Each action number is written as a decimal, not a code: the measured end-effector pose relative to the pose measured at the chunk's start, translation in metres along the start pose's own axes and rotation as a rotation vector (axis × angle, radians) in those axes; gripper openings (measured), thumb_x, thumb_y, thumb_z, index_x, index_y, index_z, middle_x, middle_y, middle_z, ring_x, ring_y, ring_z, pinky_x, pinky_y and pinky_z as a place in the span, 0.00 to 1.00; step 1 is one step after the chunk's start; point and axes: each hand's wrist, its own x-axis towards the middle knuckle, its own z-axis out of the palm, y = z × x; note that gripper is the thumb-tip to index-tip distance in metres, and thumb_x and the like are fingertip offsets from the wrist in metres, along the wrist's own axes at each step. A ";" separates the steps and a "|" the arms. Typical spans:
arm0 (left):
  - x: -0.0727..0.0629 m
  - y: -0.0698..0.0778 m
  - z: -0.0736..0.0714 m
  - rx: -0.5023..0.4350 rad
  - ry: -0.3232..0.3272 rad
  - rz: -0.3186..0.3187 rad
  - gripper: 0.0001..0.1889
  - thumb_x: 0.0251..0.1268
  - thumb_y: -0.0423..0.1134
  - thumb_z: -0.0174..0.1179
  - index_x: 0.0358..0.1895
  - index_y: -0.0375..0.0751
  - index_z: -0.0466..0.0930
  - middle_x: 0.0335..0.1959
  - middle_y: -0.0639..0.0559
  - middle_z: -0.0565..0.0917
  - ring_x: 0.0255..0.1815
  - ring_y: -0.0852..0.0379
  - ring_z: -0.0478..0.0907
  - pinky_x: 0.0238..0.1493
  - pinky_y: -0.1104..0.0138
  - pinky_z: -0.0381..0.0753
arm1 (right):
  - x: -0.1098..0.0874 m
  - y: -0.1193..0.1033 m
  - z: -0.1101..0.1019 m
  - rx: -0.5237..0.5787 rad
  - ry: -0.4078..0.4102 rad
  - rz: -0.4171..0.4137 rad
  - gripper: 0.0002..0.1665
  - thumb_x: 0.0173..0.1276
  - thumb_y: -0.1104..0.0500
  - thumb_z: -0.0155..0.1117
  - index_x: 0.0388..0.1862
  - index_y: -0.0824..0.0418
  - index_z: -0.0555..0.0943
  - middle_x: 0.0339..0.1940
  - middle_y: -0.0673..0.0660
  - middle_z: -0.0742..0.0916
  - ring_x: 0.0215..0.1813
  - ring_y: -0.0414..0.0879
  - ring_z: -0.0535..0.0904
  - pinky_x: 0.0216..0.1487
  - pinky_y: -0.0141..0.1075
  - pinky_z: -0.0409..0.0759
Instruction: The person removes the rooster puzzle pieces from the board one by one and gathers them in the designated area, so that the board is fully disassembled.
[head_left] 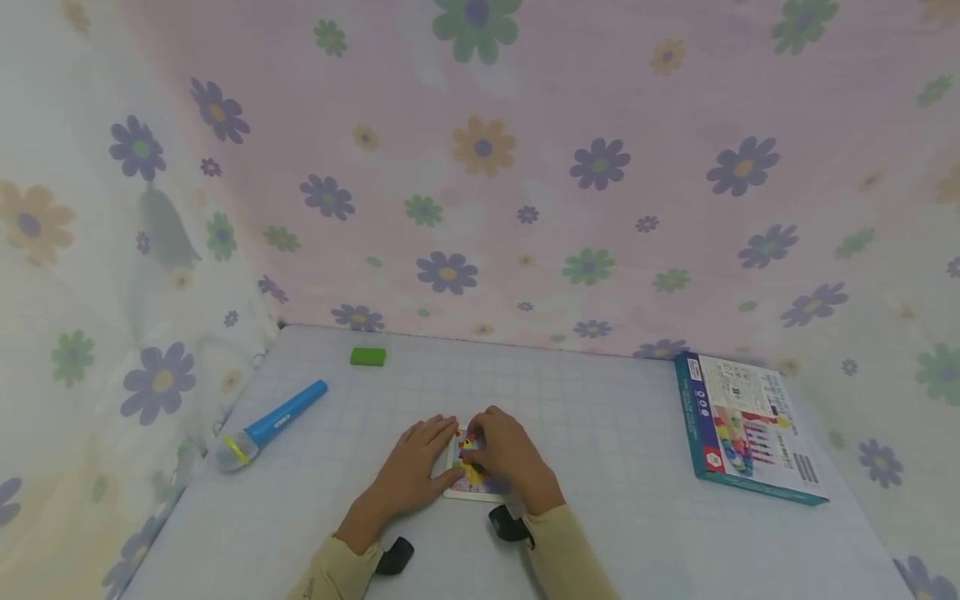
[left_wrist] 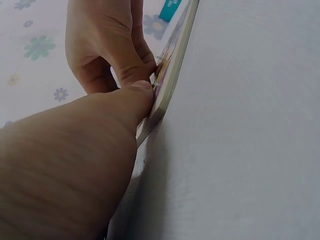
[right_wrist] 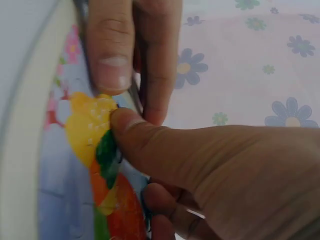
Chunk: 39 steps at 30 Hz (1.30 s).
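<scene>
Flowered cloth [head_left: 600, 208] in pink and white hung behind and beside a pale desk [head_left: 622, 433] with a faint check. On the desk, at the person's near side, lay a small board [head_left: 471, 495] with a pale rim and a bright picture of yellow, green, orange and pink shapes. Left of the board, well apart, lay a blue microphone [head_left: 277, 421]; beyond it and to the left, a green block [head_left: 367, 357]; far to its right, a flat box [head_left: 757, 429].

Both hands were on the board. The left hand [head_left: 411, 465] lay along its left side, fingers fairly straight, thumb reaching onto the picture. The right hand [head_left: 513, 454] bent over the picture from the right, thumb and fingers curled down; whether they pinched a loose piece could not be told.

The main risk seemed to be slipping: the left hand touched the board without wrapping round it, so a sideways push from the right could skid it across the smooth-looking desk. The two thumbs came so close that they might get in each other's way or cover the spot being worked on. If a piece was between the right fingertips, pressing it at a slant could jam or flip it.
</scene>
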 end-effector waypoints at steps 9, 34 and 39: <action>0.001 0.004 -0.003 -0.034 0.026 -0.016 0.37 0.70 0.55 0.64 0.77 0.42 0.66 0.76 0.50 0.71 0.79 0.47 0.64 0.81 0.47 0.64 | 0.004 -0.001 -0.003 0.024 -0.082 0.055 0.24 0.61 0.52 0.79 0.50 0.60 0.81 0.48 0.54 0.81 0.48 0.47 0.80 0.56 0.46 0.85; 0.003 0.005 -0.001 -0.080 0.070 -0.051 0.34 0.69 0.54 0.65 0.73 0.43 0.71 0.73 0.49 0.75 0.77 0.46 0.68 0.77 0.42 0.68 | -0.001 0.008 0.000 0.068 0.026 -0.056 0.17 0.66 0.59 0.74 0.55 0.55 0.86 0.50 0.50 0.87 0.49 0.46 0.84 0.55 0.44 0.87; 0.003 0.006 -0.002 -0.094 0.074 -0.049 0.33 0.69 0.53 0.65 0.73 0.43 0.72 0.73 0.49 0.75 0.77 0.45 0.68 0.77 0.42 0.68 | -0.003 0.009 0.003 -0.001 0.038 -0.097 0.16 0.70 0.60 0.70 0.55 0.55 0.86 0.51 0.50 0.86 0.53 0.46 0.84 0.60 0.45 0.86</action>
